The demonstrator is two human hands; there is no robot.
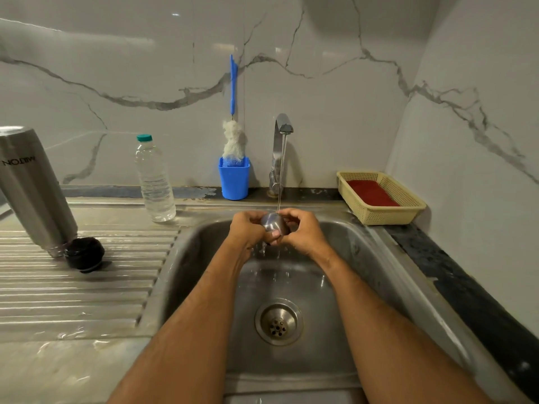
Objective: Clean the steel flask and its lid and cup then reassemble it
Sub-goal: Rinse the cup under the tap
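A small steel cup (273, 223) is held over the sink basin, under a thin stream of water from the tap (280, 147). My left hand (248, 228) grips its left side and my right hand (303, 230) grips its right side, fingers curled around it. Water drips off below the hands. The steel flask (32, 188) stands upside down on the ribbed drainboard at the left. Its black lid (85, 254) lies right beside the flask's mouth.
A clear plastic water bottle (154, 180) stands behind the drainboard. A blue holder (234, 182) with a blue-handled bottle brush (232, 135) sits left of the tap. A yellow basket (382, 212) with a red scrub pad is at the right. The sink (335, 287) has a central drain (278, 322).
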